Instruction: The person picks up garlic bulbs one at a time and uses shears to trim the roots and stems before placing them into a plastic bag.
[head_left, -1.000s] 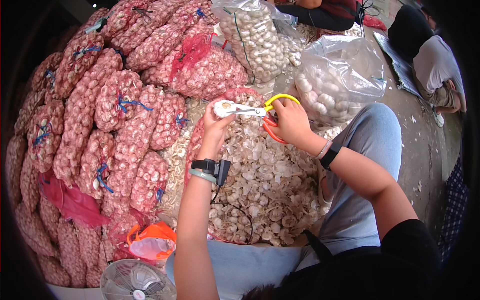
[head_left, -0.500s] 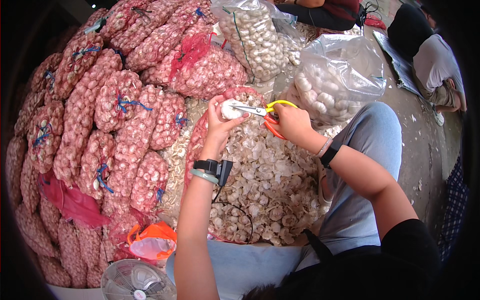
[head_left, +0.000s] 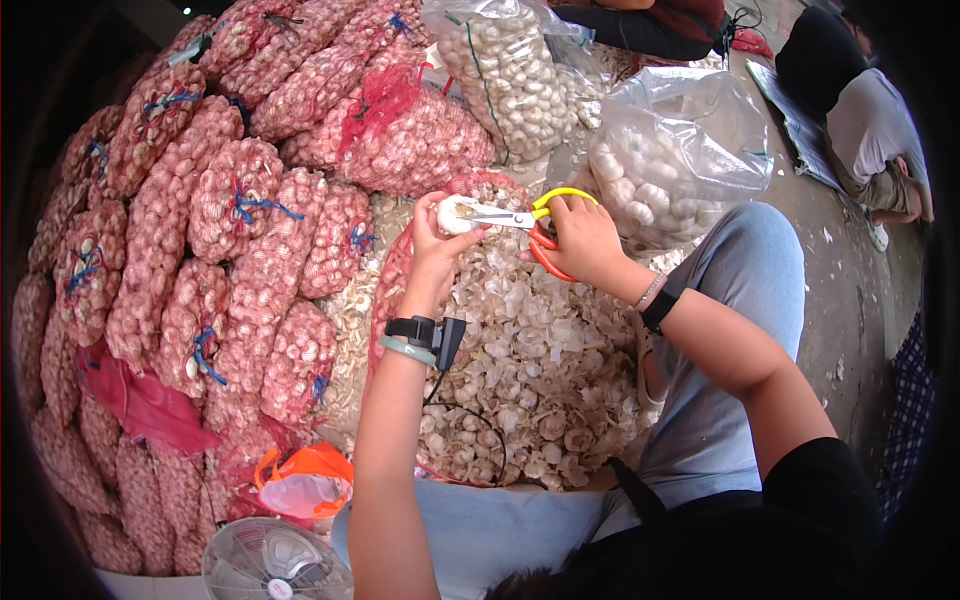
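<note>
My left hand (head_left: 434, 245) is gripping a round white garlic bulb (head_left: 453, 215); right hand (head_left: 588, 243), yellow-and-orange-handled steel scissors (head_left: 520, 220) pointing left at it.

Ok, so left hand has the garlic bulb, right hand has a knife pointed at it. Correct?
Not a knife: the head view shows the right hand holding scissors with one yellow and one orange handle loop. The rest stands: the left hand has the garlic bulb, and the scissors point at it.
</note>
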